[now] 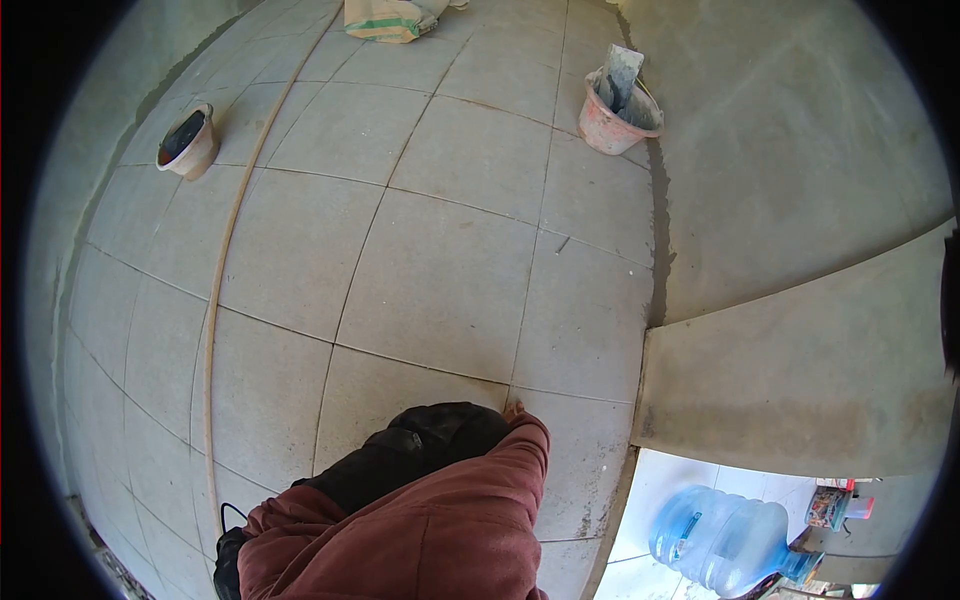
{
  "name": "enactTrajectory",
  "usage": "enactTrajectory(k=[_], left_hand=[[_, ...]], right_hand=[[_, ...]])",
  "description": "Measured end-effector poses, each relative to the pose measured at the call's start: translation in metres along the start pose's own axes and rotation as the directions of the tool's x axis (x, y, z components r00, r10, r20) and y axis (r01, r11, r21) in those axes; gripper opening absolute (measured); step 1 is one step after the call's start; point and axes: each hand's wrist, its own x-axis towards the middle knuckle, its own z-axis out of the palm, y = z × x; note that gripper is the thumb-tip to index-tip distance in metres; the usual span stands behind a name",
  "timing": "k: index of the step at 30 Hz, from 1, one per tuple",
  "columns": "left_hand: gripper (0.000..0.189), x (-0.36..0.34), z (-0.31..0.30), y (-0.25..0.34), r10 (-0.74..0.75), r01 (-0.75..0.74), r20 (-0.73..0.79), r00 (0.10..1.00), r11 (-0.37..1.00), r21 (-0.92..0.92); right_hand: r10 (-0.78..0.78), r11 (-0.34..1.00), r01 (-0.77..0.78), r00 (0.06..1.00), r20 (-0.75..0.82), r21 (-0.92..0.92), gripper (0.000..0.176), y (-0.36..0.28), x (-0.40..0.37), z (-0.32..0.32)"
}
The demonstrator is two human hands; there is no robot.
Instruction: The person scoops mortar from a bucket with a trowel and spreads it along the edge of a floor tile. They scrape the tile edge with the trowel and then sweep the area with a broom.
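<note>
Neither of my hands shows in the head view. My own body fills the bottom middle: a reddish-brown top (400, 530) and dark trousers (420, 440), with toes (514, 409) of a bare foot peeking out on the tiled floor (430, 270). A pinkish bucket (608, 130) stands by the right wall, with a flat grey-smeared tool (620, 72) sticking up out of it. Against the left side is a smaller pale bucket (203, 150) with something dark inside.
A long thin pole or hose (222, 250) runs along the left of the floor. At the far end lies a sack (390, 18) with a green stripe. Through an opening at lower right, a large blue water bottle (720, 540) lies on its side near a small container (828, 507).
</note>
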Motion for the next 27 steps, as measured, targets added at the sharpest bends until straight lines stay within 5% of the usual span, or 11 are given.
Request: enactTrajectory(k=[9,12,15,17,19,20,22,25,27], left_hand=[[0.074,-0.013,0.021,-0.044,-0.056,0.056,-0.008,0.998,0.998,-0.020],[0.074,-0.013,0.051,-0.062,-0.003,0.004,-0.014,1.000,0.997,0.079],[0.074,-0.019,-0.109,0.150,0.159,-0.158,0.025,0.987,0.935,0.317],[0.074,-0.040,-0.085,0.176,0.279,-0.282,0.083,0.957,0.816,0.504],[0.052,-0.024,-0.073,0.186,0.381,-0.541,0.397,0.835,0.436,0.719],[0.044,0.004,-0.059,0.186,0.423,-0.558,0.391,0.818,0.412,0.720],[0.045,-0.052,-0.079,0.180,0.441,-0.510,0.381,0.813,0.224,0.830],[0.056,-0.037,-0.072,0.182,0.386,-0.479,0.383,0.839,0.192,0.856],[0.069,-0.025,-0.064,0.182,0.285,-0.389,0.272,0.919,0.550,0.740]], right_hand=[[-0.047,0.999,0.046,0.998,0.048,0.016,0.048,-0.035,0.035,-0.005],[0.057,0.997,-0.059,0.997,0.043,0.058,0.048,-0.026,-0.001,0.001],[0.332,0.932,-0.335,0.942,0.042,0.139,0.048,0.002,-0.118,0.023],[0.545,0.811,-0.543,0.837,0.058,0.217,0.048,0.004,-0.218,0.050],[0.715,0.644,-0.703,0.693,0.089,0.300,0.048,-0.015,-0.304,0.084],[0.773,0.562,-0.756,0.625,0.111,0.336,0.048,-0.026,-0.337,0.100],[0.836,0.436,-0.812,0.525,0.160,0.388,0.048,-0.046,-0.377,0.123],[0.718,0.651,-0.647,0.694,-0.045,0.397,0.038,-0.019,-0.332,0.107],[0.603,0.775,-0.552,0.791,-0.100,0.307,0.033,-0.009,-0.297,0.094]])
